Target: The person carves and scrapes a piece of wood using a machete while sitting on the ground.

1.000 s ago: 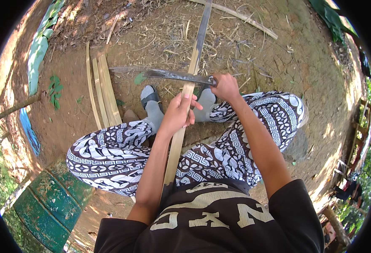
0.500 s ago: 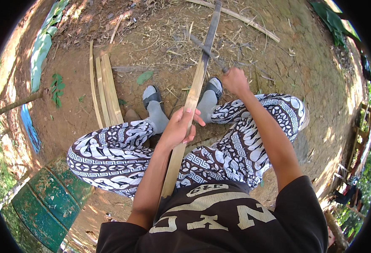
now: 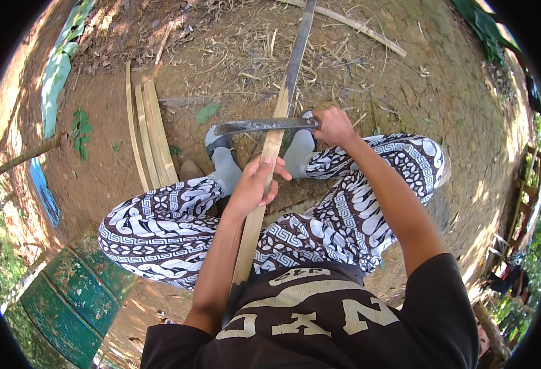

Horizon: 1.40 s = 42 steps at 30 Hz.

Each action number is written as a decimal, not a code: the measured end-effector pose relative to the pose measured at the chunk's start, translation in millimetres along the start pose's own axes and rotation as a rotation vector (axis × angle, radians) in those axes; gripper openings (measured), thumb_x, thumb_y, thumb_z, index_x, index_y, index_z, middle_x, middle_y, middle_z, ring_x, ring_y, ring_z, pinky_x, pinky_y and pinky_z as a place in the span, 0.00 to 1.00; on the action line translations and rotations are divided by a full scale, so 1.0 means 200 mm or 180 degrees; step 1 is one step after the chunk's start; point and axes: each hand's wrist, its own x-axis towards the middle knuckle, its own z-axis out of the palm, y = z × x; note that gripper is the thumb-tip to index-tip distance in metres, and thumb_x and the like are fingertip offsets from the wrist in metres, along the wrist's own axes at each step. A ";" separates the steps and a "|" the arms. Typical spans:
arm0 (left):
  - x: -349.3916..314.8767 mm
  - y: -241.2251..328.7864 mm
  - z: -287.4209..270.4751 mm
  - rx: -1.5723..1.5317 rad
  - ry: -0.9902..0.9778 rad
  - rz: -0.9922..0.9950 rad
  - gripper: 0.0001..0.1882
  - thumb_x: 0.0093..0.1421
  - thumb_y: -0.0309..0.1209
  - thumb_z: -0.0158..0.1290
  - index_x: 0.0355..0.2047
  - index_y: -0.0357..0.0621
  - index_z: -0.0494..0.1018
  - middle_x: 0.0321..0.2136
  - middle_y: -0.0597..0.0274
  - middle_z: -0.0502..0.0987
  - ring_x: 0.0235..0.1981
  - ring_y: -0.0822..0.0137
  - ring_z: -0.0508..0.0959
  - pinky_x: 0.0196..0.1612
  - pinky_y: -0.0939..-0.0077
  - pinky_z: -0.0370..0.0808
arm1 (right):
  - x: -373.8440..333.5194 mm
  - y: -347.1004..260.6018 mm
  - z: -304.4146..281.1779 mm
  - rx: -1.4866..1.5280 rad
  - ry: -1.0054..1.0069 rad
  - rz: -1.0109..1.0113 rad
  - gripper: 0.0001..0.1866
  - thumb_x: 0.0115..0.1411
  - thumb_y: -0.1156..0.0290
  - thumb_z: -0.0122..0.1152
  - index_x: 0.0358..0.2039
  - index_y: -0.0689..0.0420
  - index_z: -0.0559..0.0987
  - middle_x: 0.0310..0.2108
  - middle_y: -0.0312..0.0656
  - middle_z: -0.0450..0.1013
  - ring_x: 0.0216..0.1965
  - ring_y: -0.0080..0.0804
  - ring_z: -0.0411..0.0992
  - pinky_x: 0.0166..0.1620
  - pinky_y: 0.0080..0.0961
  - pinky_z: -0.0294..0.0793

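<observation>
A long bamboo strip (image 3: 273,140) runs from my waist out past my feet, its near part pale and shaved, its far part dark. My left hand (image 3: 255,186) is closed around the strip at its middle, with some fingers showing on the right side. My right hand (image 3: 334,126) grips the handle of a machete (image 3: 252,126). The dark, slightly curved blade lies crosswise over the strip, above my feet, pointing left. It looks to be touching the strip's upper face.
Several split bamboo strips (image 3: 153,132) lie at the left on the dirt. Thin shavings (image 3: 239,67) litter the ground ahead, and a pale stick (image 3: 356,26) lies beyond. A dented green drum (image 3: 76,295) stands lower left. Blue strands (image 3: 44,190) lie at far left.
The machete has come down the strip toward me, from the dark far part to the pale part, and its blade has swung to point left. My left hand stays nearly in place.
</observation>
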 end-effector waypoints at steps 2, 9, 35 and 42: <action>0.01 0.00 -0.01 0.0015 0.0010 0.0050 0.20 0.75 0.44 0.35 0.48 0.38 0.67 0.34 0.55 0.77 0.11 0.79 0.64 0.10 0.86 0.56 | 0.02 0.00 -0.01 0.0132 0.0117 0.0027 0.09 0.45 0.66 0.62 0.26 0.55 0.79 0.24 0.51 0.77 0.33 0.54 0.77 0.38 0.48 0.77; -0.05 0.01 0.03 -0.0109 -0.0068 -0.0069 0.20 0.75 0.43 0.35 0.48 0.37 0.66 0.34 0.54 0.77 0.12 0.77 0.67 0.10 0.84 0.58 | 0.13 0.21 -0.12 0.0051 0.0497 0.1795 0.10 0.52 0.65 0.57 0.28 0.58 0.81 0.29 0.55 0.79 0.33 0.55 0.78 0.42 0.49 0.77; -0.09 0.01 0.05 -0.0114 -0.0133 -0.0224 0.20 0.75 0.44 0.36 0.46 0.39 0.67 0.30 0.54 0.77 0.09 0.75 0.68 0.09 0.81 0.62 | 0.12 0.24 -0.16 0.0283 0.0194 0.1722 0.10 0.54 0.66 0.57 0.27 0.59 0.81 0.26 0.56 0.78 0.32 0.54 0.79 0.41 0.45 0.80; -0.04 -0.04 0.00 -0.0186 0.0003 -0.0402 0.22 0.75 0.45 0.36 0.47 0.37 0.67 0.28 0.53 0.78 0.13 0.72 0.74 0.12 0.81 0.68 | -0.07 -0.12 -0.15 0.0147 -0.0250 0.0125 0.08 0.50 0.68 0.59 0.27 0.59 0.80 0.26 0.56 0.77 0.32 0.56 0.78 0.40 0.48 0.78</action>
